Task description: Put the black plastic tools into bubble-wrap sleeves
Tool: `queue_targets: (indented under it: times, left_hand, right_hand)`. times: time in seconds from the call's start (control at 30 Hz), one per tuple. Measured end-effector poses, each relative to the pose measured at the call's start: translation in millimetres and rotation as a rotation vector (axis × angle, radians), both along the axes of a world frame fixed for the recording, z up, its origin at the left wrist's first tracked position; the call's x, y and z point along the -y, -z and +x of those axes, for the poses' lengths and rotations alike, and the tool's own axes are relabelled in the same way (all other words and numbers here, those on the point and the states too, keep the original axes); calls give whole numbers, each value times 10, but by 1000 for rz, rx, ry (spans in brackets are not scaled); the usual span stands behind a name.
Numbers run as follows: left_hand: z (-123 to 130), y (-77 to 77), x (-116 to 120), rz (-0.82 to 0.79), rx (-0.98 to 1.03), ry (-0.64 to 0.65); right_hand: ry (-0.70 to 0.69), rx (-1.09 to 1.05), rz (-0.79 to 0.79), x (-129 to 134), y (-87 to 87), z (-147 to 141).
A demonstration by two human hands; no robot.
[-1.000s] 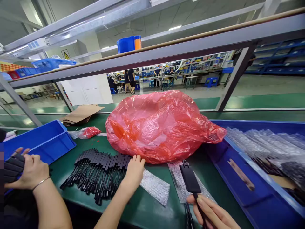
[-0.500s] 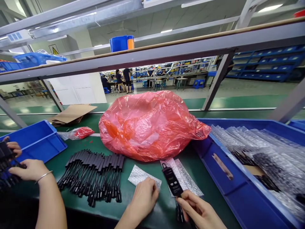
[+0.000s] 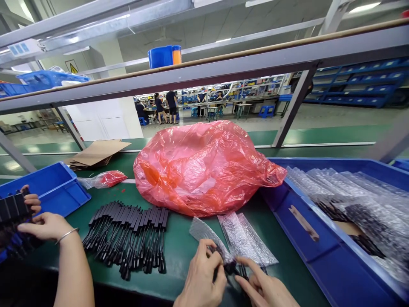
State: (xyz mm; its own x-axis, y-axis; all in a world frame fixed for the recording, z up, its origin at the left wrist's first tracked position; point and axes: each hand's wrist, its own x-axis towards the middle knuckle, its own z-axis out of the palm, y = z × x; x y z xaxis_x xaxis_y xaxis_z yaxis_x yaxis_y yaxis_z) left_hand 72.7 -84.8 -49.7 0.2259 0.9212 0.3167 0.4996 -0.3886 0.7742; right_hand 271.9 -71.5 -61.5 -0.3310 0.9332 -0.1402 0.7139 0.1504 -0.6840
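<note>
My left hand (image 3: 203,275) is closed on a small bubble-wrap bag (image 3: 207,232), which is lifted and bent up from the table. In my right hand (image 3: 266,283) is a black cabled module (image 3: 230,267), its end at the mouth of the bag. Fingers and bag cover most of the module, so how far inside it sits cannot be seen. Just behind my right hand lie more bubble-wrap bags (image 3: 246,238), with black cables showing at their near ends. A row of similar black cabled modules (image 3: 128,230) is spread on the table to the left.
A blue bin (image 3: 294,247) with bagged pieces stands at the right. A big red plastic bag (image 3: 204,170) fills the back middle. At far left, a co-worker's hands (image 3: 47,226) hold several black modules near a blue tray (image 3: 60,192). Cardboard sheets (image 3: 99,151) lie behind.
The black module has moved left and down from upright view to the bubble-wrap bag. My left hand has lifted that bag off the table. The co-worker's hands have shifted slightly right.
</note>
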Motion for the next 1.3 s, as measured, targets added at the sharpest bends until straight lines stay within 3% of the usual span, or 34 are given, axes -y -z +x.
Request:
queue_targets:
  times: [0.13, 0.3, 0.37, 0.47, 0.6, 0.67, 0.77, 0.9, 1.1, 1.2, 1.3]
  left_hand:
    - [86, -47, -21, 47, 39, 168]
    - [24, 3, -369, -183, 272, 54]
    - [9, 82, -551, -221, 304, 14]
    - [27, 208, -754, -234, 291, 10]
    - [60, 288, -852, -275, 356, -37]
    - [62, 298, -868, -310, 405, -49]
    - [58, 313, -887, -328, 438, -46]
    - [41, 346, -897, -336, 480, -41]
    - [-30, 446, -911, -417, 556, 14]
    - [-79, 490, -923, -381, 564, -34]
    - [-133, 497, -914, -311, 528, -114]
  right_hand:
    - [125, -80, 32, -192, 28, -224]
    - [226, -43, 37, -235, 134, -403]
    - [208, -67, 51, -210, 144, -294]
    - [169, -94, 221, -321, 78, 88]
    - [318, 29, 286, -754, -53, 542]
    - [279, 36, 241, -949, -96, 567]
    - [148, 19, 197, -1094, -167, 392]
    - [92, 52, 217, -1077, -338, 86]
    - [211, 243, 215, -865, -468, -402]
    - [278, 320, 229, -767, -413, -666]
    - [287, 320, 228, -593, -432, -734]
